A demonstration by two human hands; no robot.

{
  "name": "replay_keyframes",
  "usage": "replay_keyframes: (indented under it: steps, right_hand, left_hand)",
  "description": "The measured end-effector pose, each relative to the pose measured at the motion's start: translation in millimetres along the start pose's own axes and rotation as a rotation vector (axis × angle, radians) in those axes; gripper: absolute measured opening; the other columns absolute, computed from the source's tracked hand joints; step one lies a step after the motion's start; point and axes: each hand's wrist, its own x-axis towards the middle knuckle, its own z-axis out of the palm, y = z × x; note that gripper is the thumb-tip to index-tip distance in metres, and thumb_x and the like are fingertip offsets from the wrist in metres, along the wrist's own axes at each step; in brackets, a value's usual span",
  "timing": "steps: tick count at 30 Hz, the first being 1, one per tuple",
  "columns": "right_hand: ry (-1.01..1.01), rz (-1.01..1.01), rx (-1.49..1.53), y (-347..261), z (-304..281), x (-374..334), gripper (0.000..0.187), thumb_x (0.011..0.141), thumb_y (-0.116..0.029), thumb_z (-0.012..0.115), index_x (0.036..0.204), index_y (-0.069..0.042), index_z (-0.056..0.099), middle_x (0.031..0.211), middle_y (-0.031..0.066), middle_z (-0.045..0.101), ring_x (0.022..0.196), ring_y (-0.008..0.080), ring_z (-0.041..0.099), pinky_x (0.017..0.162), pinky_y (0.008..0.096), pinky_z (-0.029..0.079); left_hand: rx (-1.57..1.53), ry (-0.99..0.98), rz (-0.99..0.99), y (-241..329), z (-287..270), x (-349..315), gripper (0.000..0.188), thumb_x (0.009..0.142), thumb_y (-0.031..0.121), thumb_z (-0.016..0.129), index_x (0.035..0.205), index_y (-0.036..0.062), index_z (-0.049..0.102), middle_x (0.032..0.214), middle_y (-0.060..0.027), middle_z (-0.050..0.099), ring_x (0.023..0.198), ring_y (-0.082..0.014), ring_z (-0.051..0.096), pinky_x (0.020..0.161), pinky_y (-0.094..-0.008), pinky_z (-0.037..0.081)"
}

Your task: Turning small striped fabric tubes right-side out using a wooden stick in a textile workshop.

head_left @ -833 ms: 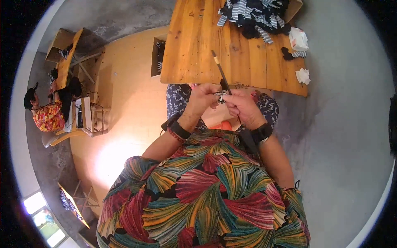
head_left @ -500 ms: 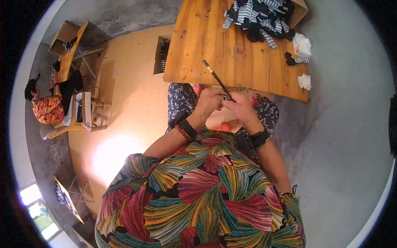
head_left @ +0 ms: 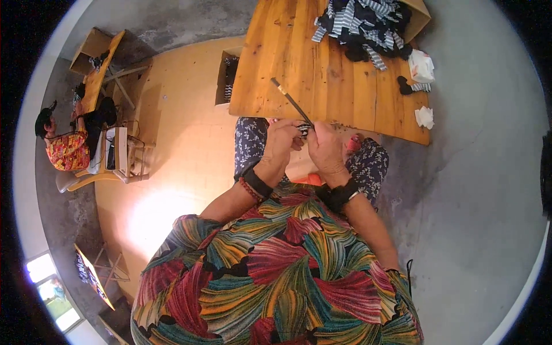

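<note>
— Where is the camera sitting?
— It's riding on the person's head, looking steeply down over the wooden table point(head_left: 322, 69), close above the left hand point(head_left: 282, 141) and right hand point(head_left: 325, 146).
— Any other view?
— None; its fisheye is bending edges toward the rim.

Daylight fills the scene evenly and brightly. A window point(head_left: 49, 282) at eight o'clock glows overexposed, and a washed-out glare patch lies on the yellow floor point(head_left: 155, 218) toward seven o'clock. The wooden surface point(head_left: 322, 75) at twelve o'clock is well lit, with soft shadow beneath its near edge. The fisheye lens bends straight edges toward the rim, and a black ring borders the round picture. Focus is fair at the centre; the hands point(head_left: 305, 141) look slightly soft and small detail is lost.
</note>
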Motion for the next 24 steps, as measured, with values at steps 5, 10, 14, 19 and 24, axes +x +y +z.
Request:
replay_keyframes:
  steps: [5, 10, 14, 19, 24]
  right_hand:
    - [-0.053, 0.029, 0.115, 4.0, -7.2, 2.4, 0.012, 0.077, -0.010, 0.047, 0.074, 0.002, 0.047, 0.068, 0.0201, 0.051, 0.064, 0.0379, 0.051, 0.056, 0.0430, 0.040]
    - [-0.107, 0.084, 0.382, 3.1, -13.3, 0.5, 0.009, 0.077, -0.005, 0.046, 0.080, 0.002, 0.051, 0.062, 0.0158, 0.052, 0.056, 0.0271, 0.051, 0.053, 0.0358, 0.040]
    - [-0.245, 0.271, 0.585, 14.1, -16.4, -13.0, 0.011, 0.079, -0.006, 0.047, 0.085, 0.000, 0.055, 0.062, 0.0061, 0.052, 0.054, 0.0141, 0.049, 0.050, 0.0290, 0.040]
    - [-0.233, 0.529, 0.842, 7.2, -24.2, -9.8, 0.010, 0.083, -0.009, 0.049, 0.087, -0.003, 0.057, 0.058, -0.0049, 0.046, 0.048, 0.0025, 0.040, 0.042, 0.0174, 0.031]
    - [-0.189, 0.542, 0.984, 5.0, -18.9, -4.7, 0.009, 0.082, -0.007, 0.051, 0.088, -0.003, 0.057, 0.059, -0.0043, 0.048, 0.046, 0.0031, 0.039, 0.041, 0.0178, 0.031]
  left_hand:
    - [-0.322, -0.219, -0.297, 16.3, 0.8, -7.3, 0.006, 0.070, 0.007, 0.052, 0.075, 0.0025, 0.053, 0.053, -0.0014, 0.043, 0.040, -0.0142, 0.041, 0.037, -0.0251, 0.030]
    - [-0.383, -0.617, -0.299, -2.4, -15.9, -7.3, 0.013, 0.069, 0.010, 0.056, 0.079, 0.0013, 0.054, 0.054, -0.0018, 0.046, 0.041, -0.0140, 0.043, 0.036, -0.0255, 0.030]
    - [-0.115, -0.623, -0.200, 6.5, -22.5, -16.4, 0.021, 0.072, 0.008, 0.057, 0.089, -0.0027, 0.056, 0.073, -0.0072, 0.059, 0.059, -0.0160, 0.058, 0.056, -0.0265, 0.048]
    - [-0.231, -0.396, -0.132, -8.6, -12.0, -8.6, 0.017, 0.080, 0.013, 0.056, 0.089, -0.0016, 0.058, 0.083, -0.0079, 0.061, 0.074, -0.0187, 0.060, 0.066, -0.0310, 0.051]
    - [-0.307, -0.214, 0.039, -8.1, 2.3, -4.7, 0.009, 0.079, 0.008, 0.056, 0.083, 0.0007, 0.057, 0.077, -0.0052, 0.059, 0.067, -0.0142, 0.057, 0.057, -0.0264, 0.049]
